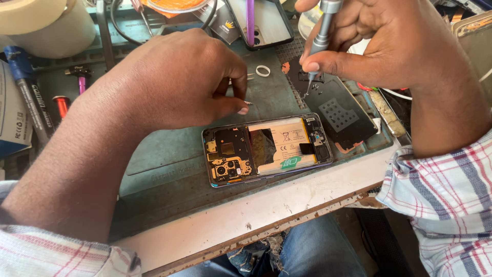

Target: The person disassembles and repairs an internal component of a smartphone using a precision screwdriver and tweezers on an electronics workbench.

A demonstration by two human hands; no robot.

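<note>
Right hand (389, 41) grips screwdriver (322, 36) over black cover (341, 115); left hand (179, 77) pinches tiny screw (248, 103) above opened phone (266, 149) on desk (256, 215).

This is a phone repair workbench in a small workshop. An opened phone (266, 147) with its back off (battery and circuit board bare) lies on a green work mat (169, 169). Behind the phone lie its black back cover (338, 115), another phone (261, 23) and small screwdrivers (61, 105). Far left of it stand tape rolls (46, 25). The mat rests on a chipped white table (256, 215).
</note>
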